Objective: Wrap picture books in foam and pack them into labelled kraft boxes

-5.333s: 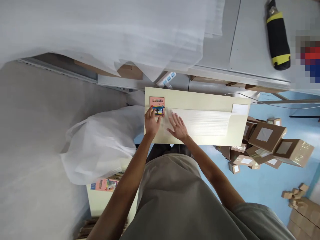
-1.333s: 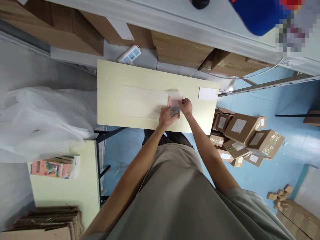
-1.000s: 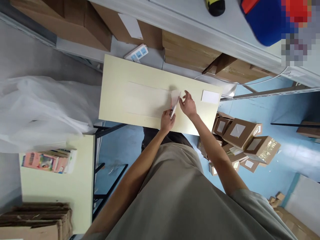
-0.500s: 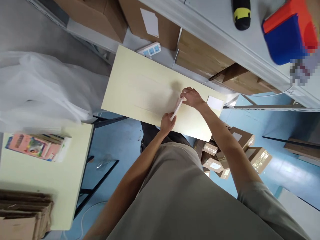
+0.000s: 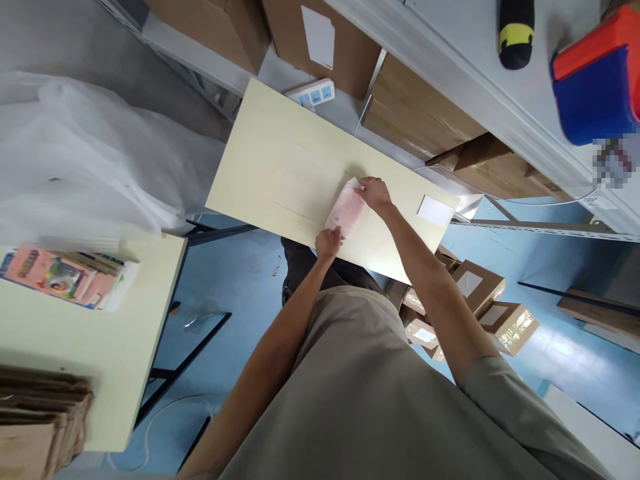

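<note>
A flat, rectangular pink packet (image 5: 347,208) with whitish ends is over the pale yellow table (image 5: 265,160). Its broad pink face shows; what is inside it I cannot make out. My left hand (image 5: 329,244) grips the near end, thumb on top. At the far right corner, my right hand (image 5: 375,193) pinches the packet with bent fingers. Whether the packet touches the tabletop is hard to tell. Right of my right hand lies a white sheet or card (image 5: 435,209) on the same table.
Behind the table, a power strip (image 5: 313,93) and cardboard boxes (image 5: 425,100) sit on a shelf. White plastic sheeting (image 5: 100,153), books (image 5: 55,277) and stacked flat cardboard (image 5: 40,413) are at left. More boxes (image 5: 470,283) stand on the floor at right.
The packet has turned from edge-on to lying with its broad pink face toward me. Both hands have shifted slightly left with it, still holding its ends.
</note>
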{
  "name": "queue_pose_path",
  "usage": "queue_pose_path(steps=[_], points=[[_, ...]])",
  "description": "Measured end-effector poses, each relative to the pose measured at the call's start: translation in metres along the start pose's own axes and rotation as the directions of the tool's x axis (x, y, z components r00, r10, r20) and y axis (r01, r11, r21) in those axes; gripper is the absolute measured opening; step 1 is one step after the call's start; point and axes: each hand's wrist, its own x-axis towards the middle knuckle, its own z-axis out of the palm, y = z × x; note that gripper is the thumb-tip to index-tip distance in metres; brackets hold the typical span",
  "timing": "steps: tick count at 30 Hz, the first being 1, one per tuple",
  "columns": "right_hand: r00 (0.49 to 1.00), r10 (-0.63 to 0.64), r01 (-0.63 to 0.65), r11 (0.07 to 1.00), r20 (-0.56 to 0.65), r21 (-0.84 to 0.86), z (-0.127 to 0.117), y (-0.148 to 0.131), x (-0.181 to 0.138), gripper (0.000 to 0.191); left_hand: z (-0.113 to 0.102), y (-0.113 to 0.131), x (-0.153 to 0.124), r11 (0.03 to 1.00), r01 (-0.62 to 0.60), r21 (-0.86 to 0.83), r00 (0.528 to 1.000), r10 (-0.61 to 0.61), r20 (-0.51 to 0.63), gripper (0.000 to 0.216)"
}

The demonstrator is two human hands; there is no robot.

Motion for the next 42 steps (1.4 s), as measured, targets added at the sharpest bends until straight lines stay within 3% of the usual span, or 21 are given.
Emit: queue_pose_path(steps=[3, 5, 8, 10, 12, 15, 19, 23, 30, 34, 39, 42], points=[[0.997, 0.069, -0.069, 0.998, -0.040, 0.011, 0.012, -0.004, -0.003, 0.033, -0.007, -0.002, 0.001, 0.999, 0.013, 0.044, 1.000, -0.013, 0.002, 0.047], [0.995, 0.042, -0.044, 0.999, -0.091, -0.022, 0.015, -0.009, -0.009, 0.039, -0.013, -0.001, 0.000, 0.994, -0.011, 0.113, 0.996, 0.021, -0.092, 0.045], [0.984, -0.161, 0.152, 0.982, -0.076, -0.112, 0.015, -0.021, -0.023, 0.048, -0.020, 0.004, -0.002, 0.970, -0.159, 0.182, 0.945, 0.203, -0.258, 0.042], [0.954, -0.298, 0.299, 0.944, 0.027, -0.143, 0.015, -0.031, -0.035, 0.051, -0.020, 0.009, 0.000, 0.916, -0.319, 0.241, 0.894, 0.376, -0.246, 0.048], [0.924, -0.367, 0.380, 0.914, 0.111, -0.140, 0.016, -0.037, -0.047, 0.051, -0.015, 0.014, 0.003, 0.857, -0.426, 0.290, 0.862, 0.482, -0.159, 0.064], [0.912, -0.388, 0.403, 0.907, 0.133, -0.121, 0.015, -0.039, -0.060, 0.054, -0.005, 0.017, 0.007, 0.847, -0.446, 0.289, 0.875, 0.480, -0.057, 0.083], [0.896, -0.402, 0.426, 0.898, 0.191, -0.112, 0.007, -0.028, -0.065, 0.069, 0.008, 0.018, 0.006, 0.853, -0.429, 0.298, 0.886, 0.462, -0.048, 0.103], [0.871, -0.419, 0.459, 0.880, 0.257, -0.120, 0.004, -0.022, -0.063, 0.084, 0.015, 0.024, 0.002, 0.828, -0.416, 0.376, 0.880, 0.471, -0.064, 0.105], [0.872, -0.407, 0.466, 0.859, 0.271, -0.211, 0.007, -0.021, -0.068, 0.088, 0.016, 0.029, -0.002, 0.821, -0.412, 0.395, 0.876, 0.477, -0.077, 0.106], [0.888, -0.394, 0.450, 0.851, 0.237, -0.271, -0.005, -0.017, -0.067, 0.069, -0.005, 0.021, 0.001, 0.833, -0.452, 0.320, 0.867, 0.494, -0.063, 0.091], [0.919, -0.347, 0.387, 0.882, 0.186, -0.268, -0.034, -0.028, -0.049, 0.052, -0.041, 0.010, 0.012, 0.845, -0.502, 0.182, 0.858, 0.513, -0.014, 0.048], [0.928, -0.326, 0.363, 0.901, 0.179, -0.240, -0.046, -0.042, -0.035, 0.045, -0.055, 0.004, 0.012, 0.847, -0.517, 0.123, 0.848, 0.526, -0.066, 0.025]])
